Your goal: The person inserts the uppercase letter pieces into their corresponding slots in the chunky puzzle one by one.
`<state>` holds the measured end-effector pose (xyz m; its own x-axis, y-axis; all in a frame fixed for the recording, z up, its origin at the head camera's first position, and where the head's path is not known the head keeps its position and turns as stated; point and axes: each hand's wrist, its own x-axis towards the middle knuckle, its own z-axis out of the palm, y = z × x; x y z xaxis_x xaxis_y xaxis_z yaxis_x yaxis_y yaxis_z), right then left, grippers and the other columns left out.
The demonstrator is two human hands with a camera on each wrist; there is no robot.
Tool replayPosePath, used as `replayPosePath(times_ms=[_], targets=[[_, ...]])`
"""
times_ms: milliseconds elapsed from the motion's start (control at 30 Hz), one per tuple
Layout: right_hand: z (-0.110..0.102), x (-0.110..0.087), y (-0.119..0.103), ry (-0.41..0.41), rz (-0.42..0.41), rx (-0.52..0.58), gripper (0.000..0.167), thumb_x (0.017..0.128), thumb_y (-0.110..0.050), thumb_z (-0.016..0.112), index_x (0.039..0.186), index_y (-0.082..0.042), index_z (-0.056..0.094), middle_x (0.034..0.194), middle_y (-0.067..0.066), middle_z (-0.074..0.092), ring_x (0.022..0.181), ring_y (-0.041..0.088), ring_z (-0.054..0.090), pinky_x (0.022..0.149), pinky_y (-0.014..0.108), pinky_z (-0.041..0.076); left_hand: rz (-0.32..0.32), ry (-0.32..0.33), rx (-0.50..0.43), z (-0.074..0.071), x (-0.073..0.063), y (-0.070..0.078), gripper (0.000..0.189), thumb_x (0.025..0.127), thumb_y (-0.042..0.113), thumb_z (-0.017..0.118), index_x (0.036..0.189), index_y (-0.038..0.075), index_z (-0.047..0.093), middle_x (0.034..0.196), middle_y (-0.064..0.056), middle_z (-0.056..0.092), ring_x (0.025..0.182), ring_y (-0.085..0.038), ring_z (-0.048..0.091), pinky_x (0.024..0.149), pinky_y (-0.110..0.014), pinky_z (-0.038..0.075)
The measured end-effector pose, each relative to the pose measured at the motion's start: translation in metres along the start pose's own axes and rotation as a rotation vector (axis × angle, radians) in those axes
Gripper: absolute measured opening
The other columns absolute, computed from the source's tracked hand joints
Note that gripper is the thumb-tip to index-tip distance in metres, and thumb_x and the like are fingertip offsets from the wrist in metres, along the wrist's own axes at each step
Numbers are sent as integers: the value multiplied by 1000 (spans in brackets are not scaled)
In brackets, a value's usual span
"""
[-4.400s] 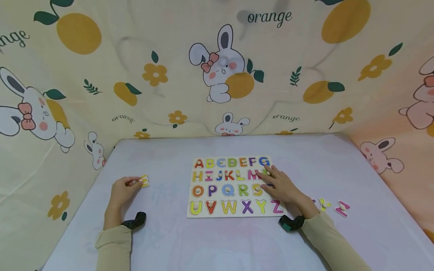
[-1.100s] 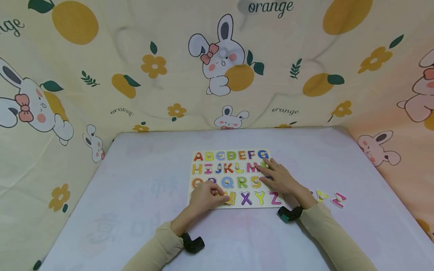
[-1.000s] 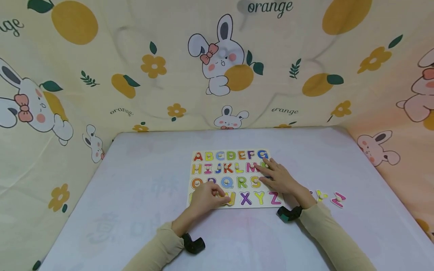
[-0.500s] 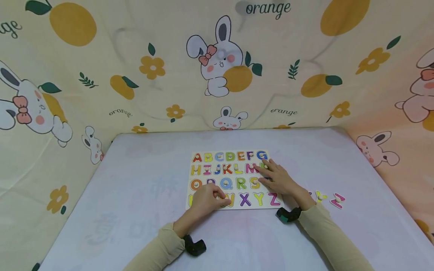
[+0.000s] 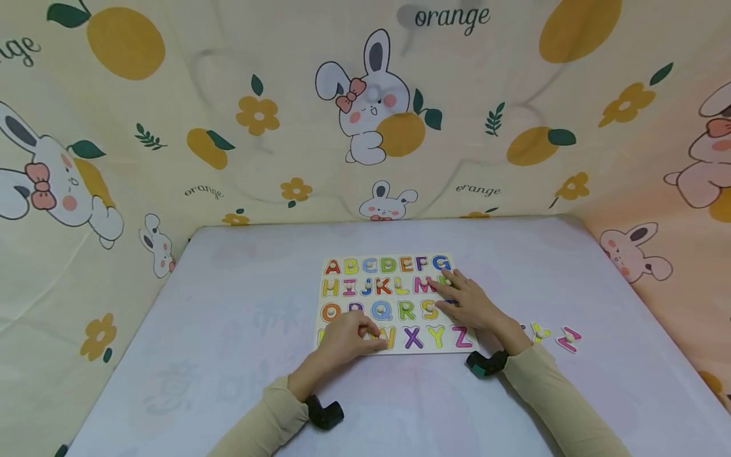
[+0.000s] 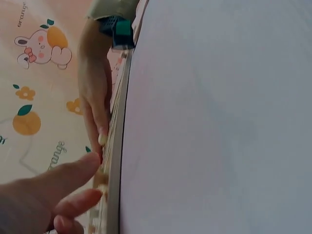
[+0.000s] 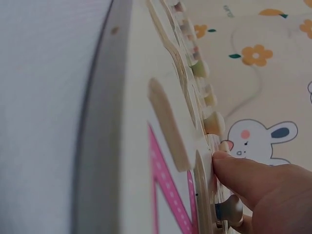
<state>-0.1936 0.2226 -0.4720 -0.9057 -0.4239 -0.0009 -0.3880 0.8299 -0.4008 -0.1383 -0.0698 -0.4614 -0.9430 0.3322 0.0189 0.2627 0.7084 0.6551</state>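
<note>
A wooden alphabet puzzle board lies on the table, with knobbed letter pieces in its upper rows. My left hand is over the bottom row and pinches the yellow W puzzle piece at its slot. In the left wrist view a small knob shows between the thumb and forefinger. The fingers partly hide the W, and the hand covers the letters left of it. My right hand rests with spread fingers on the board's right side, covering letters there. Bare printed X, Y and Z slots show in the bottom row.
Right of the board, beside the right forearm, lie a yellow Y piece and a pink Z piece. A bit of a purple piece peeks out by the right wrist. A printed curtain stands behind the white table.
From the table's left side, my left hand has carried the yellow W piece to the board's bottom row. Over the last second it has barely shifted. The right hand has stayed put.
</note>
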Motion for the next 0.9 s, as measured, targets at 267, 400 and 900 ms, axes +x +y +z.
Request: replayPosePath(times_ms=[267,400,900], targets=[[-1,-2,0,-23,27,19,52,95,-29,57,144,-14,46,157,26,24,145,52,15,115,68,17,91,-31,35,-13,5,-10,13,85,29,73,86,17,74,74,5,54,65,-4,43,58,-16,34],[-1,-3,2,-13,23,20,51,95,-28,58,143,-15,47,157,26,25,145,52,15,114,68,18,126,-20,72,-20,9,-20,11,88,26,69,91,16,73,80,6,57,72,-5,46,65,-17,39],[-20,-24,8,49,137,111,49,97,-31,55,143,-13,47,155,23,31,143,48,26,110,69,27,122,0,308,-51,30,-53,46,93,32,62,136,15,56,151,-11,43,142,-32,38,116,-52,33]])
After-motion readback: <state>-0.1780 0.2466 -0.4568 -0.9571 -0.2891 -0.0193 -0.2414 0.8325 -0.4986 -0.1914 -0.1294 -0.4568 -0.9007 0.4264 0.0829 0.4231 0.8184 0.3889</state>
